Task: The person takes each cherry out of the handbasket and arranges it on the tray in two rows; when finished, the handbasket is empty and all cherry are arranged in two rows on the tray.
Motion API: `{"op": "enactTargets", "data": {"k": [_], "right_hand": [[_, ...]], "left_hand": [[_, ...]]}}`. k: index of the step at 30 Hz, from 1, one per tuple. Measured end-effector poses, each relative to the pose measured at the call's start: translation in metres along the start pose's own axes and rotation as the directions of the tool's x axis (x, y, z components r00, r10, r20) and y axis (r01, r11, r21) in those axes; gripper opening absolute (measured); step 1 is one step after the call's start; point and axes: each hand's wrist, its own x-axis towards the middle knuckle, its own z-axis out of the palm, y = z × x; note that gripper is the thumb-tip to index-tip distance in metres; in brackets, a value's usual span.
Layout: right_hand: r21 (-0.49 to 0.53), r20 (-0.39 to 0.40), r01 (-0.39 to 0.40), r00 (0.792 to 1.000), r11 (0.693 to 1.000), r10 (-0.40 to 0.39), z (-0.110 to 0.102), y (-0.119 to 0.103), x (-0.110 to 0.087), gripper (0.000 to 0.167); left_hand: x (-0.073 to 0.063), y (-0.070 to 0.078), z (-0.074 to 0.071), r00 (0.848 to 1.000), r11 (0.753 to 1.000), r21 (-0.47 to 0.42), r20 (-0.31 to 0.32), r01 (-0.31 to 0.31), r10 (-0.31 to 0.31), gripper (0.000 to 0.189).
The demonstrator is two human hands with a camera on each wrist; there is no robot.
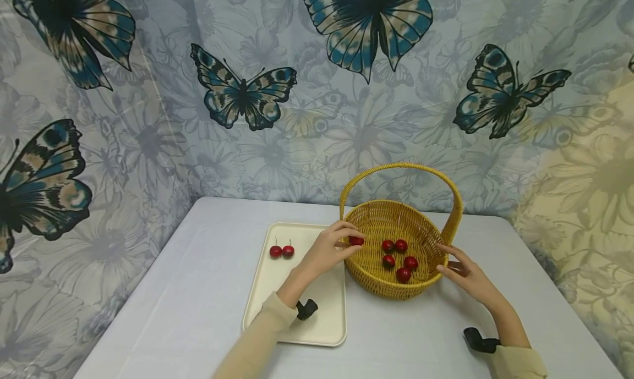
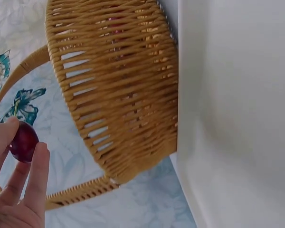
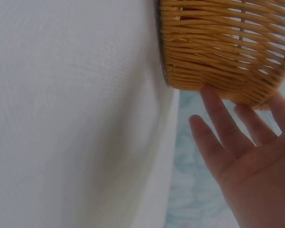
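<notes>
Though beside the basket (image 1: 381, 290), tray (image 1: 329, 291) under left forearm (image 1: 293, 287).

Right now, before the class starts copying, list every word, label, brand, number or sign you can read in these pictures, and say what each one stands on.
None: no words, labels, brands, numbers or signs can be read in any view.
The basket, tray and cherries show no lettering.
The backdrop carries only printed pictures: butterflies and flowers.
The black wrist pieces are too small to tell.
</notes>
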Motion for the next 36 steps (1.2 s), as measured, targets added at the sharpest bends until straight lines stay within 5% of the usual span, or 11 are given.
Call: {"op": "enactTargets", "data": {"k": [17,26,36], "right_hand": [[-0.015,-0.002,-0.009,1.000,1.000,0.009,0.001,0.000,-0.002,0.051],[-0.013,0.010,-0.016,1.000,1.000,0.016,0.001,0.000,0.000,0.052],[0.011,0.006,0.009,1.000,1.000,-0.009,0.000,0.001,-0.001,0.052]], "left_hand": [[-0.019,-0.009,-0.046,0.997,0.998,-0.013,-0.041,0.068,-0.068,0.030],[-0.023,-0.015,-0.066,0.990,0.989,0.085,-0.092,0.118,-0.110,0.026],[-0.031,-0.029,-0.081,0.975,0.913,0.344,-0.112,0.219,-0.192,0.034]]}}
